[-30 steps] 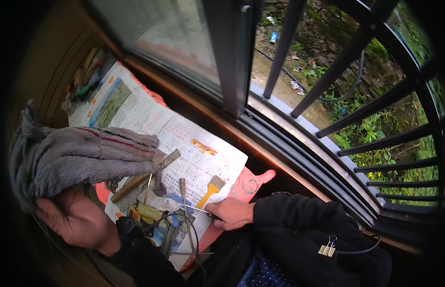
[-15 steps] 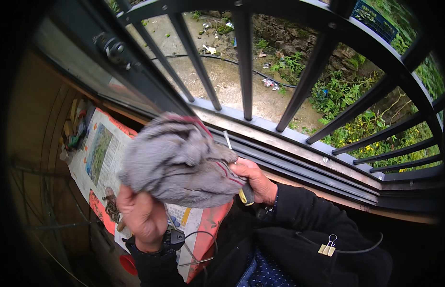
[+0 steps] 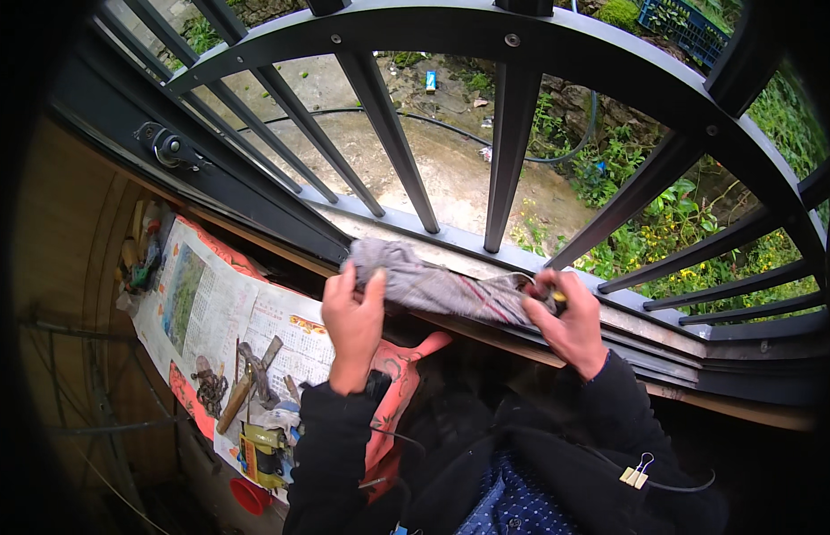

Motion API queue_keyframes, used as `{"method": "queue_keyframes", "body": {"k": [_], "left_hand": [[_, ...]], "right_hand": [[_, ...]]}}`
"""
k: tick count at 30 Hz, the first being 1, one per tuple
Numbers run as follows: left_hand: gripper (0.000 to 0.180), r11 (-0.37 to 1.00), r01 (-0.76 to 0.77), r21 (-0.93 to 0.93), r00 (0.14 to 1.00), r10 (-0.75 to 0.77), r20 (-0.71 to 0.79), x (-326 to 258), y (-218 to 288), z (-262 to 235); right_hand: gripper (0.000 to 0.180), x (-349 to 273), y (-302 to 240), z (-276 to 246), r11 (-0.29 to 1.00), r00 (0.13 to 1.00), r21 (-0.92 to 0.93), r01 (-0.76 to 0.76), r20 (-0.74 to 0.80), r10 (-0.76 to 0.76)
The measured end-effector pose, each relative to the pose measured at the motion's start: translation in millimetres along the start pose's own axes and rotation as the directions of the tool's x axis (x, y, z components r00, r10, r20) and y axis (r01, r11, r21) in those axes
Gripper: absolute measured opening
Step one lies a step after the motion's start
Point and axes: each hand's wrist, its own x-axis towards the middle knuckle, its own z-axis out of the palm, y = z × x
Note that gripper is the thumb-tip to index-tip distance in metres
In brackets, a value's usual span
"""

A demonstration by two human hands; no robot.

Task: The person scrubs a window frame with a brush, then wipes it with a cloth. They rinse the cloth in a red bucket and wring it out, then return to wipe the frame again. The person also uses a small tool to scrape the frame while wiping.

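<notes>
Over the window track (image 3: 657,362), left grip (image 3: 353,319) and right grip (image 3: 573,328) clasp opposite ends of a grey cloth (image 3: 437,287).

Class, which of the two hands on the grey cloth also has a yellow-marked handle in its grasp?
The right hand: a yellow-marked handle shows in its grasp. The left hand, at the opposite end of the grey cloth, shows no handle.

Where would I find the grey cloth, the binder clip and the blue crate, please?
Grey cloth (image 3: 441,287): head view, middle of its bunched fabric.
Binder clip (image 3: 633,478): head view, its pale yellow body.
Blue crate (image 3: 696,39): head view, its side wall.
</notes>
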Motion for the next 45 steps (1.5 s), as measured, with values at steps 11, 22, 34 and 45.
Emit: {"method": "queue_keyframes", "body": {"k": [11, 22, 34, 45], "left_hand": [[0.047, 0.85, -0.413, 0.326, 0.885, 0.292, 0.362, 12, -37, 46], [0.029, 0.819, -0.29, 0.496, 0.957, 0.25, 0.146, 37, -83, 41], [0.04, 0.845, -0.326, 0.425, 0.932, 0.212, 0.293, 24, -89, 19], [0.057, 0.891, -0.244, 0.384, 0.964, 0.181, 0.194, 14, -86, 11]], "right_hand": [[0.066, -6, 19, 34, 0.958, 0.879, -0.23, -0.171, 0.404, 0.254], [0.053, 36, -21, 61, 0.994, 0.785, -0.109, -0.011, 0.615, 0.076], [0.025, 113, -34, 163, 0.925, 0.634, -0.32, 0.205, 0.764, 0.123], [0.038, 131, -40, 197, 0.965, 0.701, -0.231, 0.126, 0.709, 0.078]]}}
